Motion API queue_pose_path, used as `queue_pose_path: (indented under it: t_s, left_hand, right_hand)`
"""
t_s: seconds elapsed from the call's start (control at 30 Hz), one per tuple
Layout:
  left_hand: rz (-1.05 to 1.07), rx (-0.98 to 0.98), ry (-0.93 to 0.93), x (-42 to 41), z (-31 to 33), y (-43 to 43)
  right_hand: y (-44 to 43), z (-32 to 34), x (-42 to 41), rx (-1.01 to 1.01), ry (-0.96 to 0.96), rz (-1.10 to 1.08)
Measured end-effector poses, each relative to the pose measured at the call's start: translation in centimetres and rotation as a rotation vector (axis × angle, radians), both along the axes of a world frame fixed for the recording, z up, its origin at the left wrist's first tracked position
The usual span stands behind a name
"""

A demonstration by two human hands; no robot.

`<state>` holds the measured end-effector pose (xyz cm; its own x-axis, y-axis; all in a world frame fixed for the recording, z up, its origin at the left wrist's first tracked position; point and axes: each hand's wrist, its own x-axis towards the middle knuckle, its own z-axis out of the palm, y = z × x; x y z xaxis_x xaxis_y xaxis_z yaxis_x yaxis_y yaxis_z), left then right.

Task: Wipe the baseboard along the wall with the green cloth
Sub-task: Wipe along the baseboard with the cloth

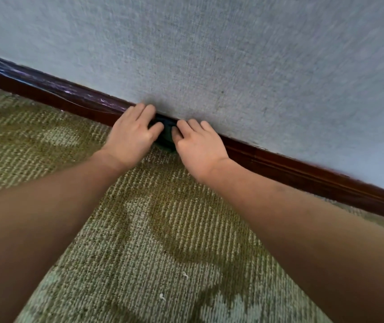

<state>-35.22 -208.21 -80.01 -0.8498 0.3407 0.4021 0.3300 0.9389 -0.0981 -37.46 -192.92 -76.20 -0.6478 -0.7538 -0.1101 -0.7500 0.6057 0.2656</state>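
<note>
A dark brown wooden baseboard point(53, 93) runs slantwise from upper left to lower right along the foot of a pale grey textured wall. The dark green cloth point(166, 134) is bunched against the baseboard at mid-frame, mostly hidden between my hands. My left hand point(131, 134) presses on the cloth's left side, fingers reaching up to the top of the baseboard. My right hand point(196, 142) presses on its right side, fingers laid over the cloth and the baseboard. Pale scuff or dust streaks mark the baseboard to the left of my hands.
Olive-green patterned carpet point(158, 241) covers the floor below the baseboard, with small white lint specks point(162, 297) near the bottom. The grey wall point(232, 54) fills the upper frame. The baseboard continues right to the frame edge point(326, 183).
</note>
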Motion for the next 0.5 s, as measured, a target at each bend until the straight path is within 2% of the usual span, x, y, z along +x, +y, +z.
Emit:
queue_pose_path:
  t_s: [0.23,0.33,0.5]
  left_hand:
    - [-0.009,0.028,0.016,0.2,0.0,-0.1]
    - [0.019,0.039,-0.039,0.4,0.2,-0.2]
    - [0.015,-0.001,-0.05,0.3,0.9,-0.2]
  right_hand:
    - [-0.7,1.1,0.2,0.113,0.006,-0.012]
    - [-1.2,1.5,0.3,0.154,-0.008,-0.017]
    - [-1.0,1.7,-0.2,0.146,-0.021,-0.001]
